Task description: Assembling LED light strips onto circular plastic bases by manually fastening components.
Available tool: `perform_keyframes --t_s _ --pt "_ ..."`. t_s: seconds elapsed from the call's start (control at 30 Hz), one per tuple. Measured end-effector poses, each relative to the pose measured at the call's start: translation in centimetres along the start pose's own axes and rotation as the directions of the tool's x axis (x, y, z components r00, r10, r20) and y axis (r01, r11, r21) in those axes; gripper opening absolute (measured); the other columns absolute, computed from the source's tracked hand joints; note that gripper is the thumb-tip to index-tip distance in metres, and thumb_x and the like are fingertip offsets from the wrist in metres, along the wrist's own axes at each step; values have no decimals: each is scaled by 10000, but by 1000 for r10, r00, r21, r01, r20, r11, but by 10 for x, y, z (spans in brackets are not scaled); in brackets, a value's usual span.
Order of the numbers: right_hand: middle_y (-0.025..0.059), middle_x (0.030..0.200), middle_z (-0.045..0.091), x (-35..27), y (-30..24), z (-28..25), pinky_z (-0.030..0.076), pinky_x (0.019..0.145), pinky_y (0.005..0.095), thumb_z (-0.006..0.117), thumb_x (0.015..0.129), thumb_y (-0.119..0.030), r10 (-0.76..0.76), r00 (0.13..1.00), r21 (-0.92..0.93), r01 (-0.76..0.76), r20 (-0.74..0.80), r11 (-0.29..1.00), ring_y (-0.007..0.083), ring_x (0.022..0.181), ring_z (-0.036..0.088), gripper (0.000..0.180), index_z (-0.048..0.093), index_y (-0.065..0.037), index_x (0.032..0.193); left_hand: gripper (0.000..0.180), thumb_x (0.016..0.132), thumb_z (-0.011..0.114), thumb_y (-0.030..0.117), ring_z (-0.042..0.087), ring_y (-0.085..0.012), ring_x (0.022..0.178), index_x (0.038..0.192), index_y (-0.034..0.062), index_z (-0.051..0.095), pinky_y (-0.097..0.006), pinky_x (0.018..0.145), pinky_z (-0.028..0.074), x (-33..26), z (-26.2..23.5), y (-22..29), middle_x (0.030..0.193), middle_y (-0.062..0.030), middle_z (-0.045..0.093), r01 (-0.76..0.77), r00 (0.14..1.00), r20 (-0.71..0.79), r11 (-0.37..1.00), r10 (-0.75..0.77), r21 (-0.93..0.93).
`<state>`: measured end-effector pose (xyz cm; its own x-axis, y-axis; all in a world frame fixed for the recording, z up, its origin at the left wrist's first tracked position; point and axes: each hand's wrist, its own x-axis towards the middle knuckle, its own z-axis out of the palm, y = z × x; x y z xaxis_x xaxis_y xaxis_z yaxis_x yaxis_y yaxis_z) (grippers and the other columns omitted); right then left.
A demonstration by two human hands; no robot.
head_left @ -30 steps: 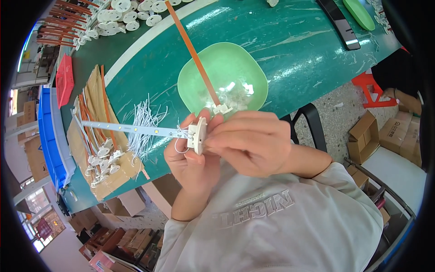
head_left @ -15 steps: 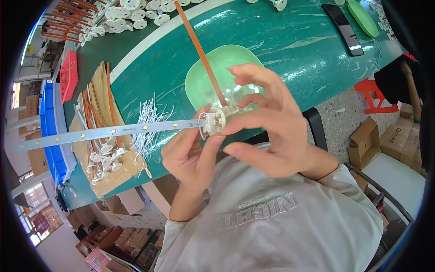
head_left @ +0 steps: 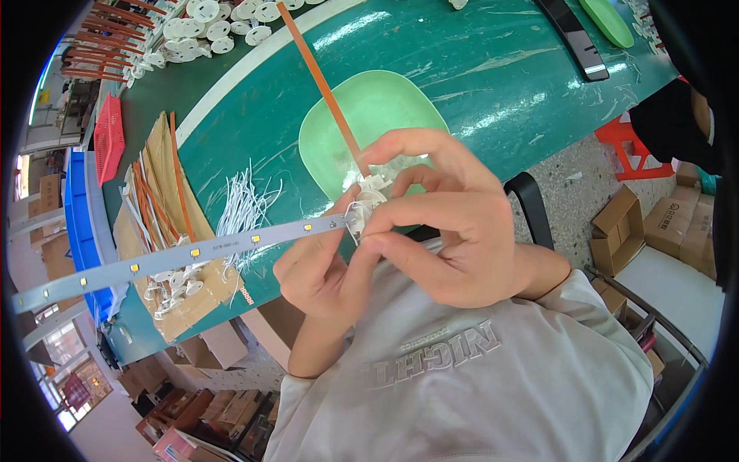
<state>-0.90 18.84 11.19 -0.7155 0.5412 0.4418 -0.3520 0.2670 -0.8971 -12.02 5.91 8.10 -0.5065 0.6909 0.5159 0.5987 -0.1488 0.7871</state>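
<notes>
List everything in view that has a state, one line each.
Left hand: closed on the white fitting
Right hand: thumb and forefinger pinched at the white fitting, other fingers raised
White fitting: held
LED strip: looks unlit, raised above the table
Green bowl: upright, open, partly hidden by the hands
White wires: loose pile
Cardboard box: open

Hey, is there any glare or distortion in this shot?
Head view: white glare streaks the green table; head view: fisheye bending curves the table's edges, with black corners around the picture; head view: the white fitting looks pale, its fine detail hard to make out.
</notes>
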Motion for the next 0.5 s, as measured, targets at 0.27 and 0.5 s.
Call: perform_keyframes --t_s 0.27,0.5 --pt "142 1100 597 21 13 -32 450 852 299 596 892 3 -169 958 -370 74 -233 926 185 974 570 59 613 18 946 458 745 786 -29 667 -348 1015 1131 -173 585 -364 853 557 -2 2 1 959 -251 684 136 990 -10 968 -141 -209" --pt "120 1083 618 28 15 -36 466 814 272 606 900 -54 -13 992 -301 -25 -123 953 158 888 589 93 610 20 956 635 764 760 -57 630 -335 1089 1300 -170 439 -367 901 541 -4 5 6 1085 -248 652 225 970 5 893 -242 -390"
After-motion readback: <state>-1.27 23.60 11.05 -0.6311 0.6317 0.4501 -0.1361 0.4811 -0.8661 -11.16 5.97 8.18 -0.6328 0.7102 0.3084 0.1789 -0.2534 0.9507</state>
